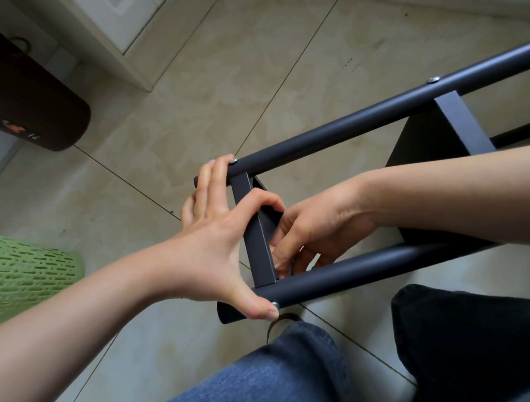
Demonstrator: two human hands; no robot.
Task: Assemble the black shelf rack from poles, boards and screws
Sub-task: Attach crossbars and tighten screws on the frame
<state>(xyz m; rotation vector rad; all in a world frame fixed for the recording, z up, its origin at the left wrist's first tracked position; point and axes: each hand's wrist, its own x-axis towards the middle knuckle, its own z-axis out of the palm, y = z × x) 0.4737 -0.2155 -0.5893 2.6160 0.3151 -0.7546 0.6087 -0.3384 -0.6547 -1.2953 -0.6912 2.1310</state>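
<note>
Fingertips of left hand [214,225] spread across rack end: fingers on far pole [347,126], thumb pressing screw [275,305] on near pole [362,267], index hooked over end board [255,234]. Right hand [312,228], at 3 o'clock of board, fingers curled inside frame; whether they hold anything, cannot tell. Rack lies on tiled floor [196,93]. Green basket [19,269] at 9 o'clock.

Beige tiled floor [162,165], green perforated basket [19,275] lying tipped, black shelf rack [363,125] resting on tiles

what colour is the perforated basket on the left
Light green basket, with rows of small slots, seen in the head view.
</note>
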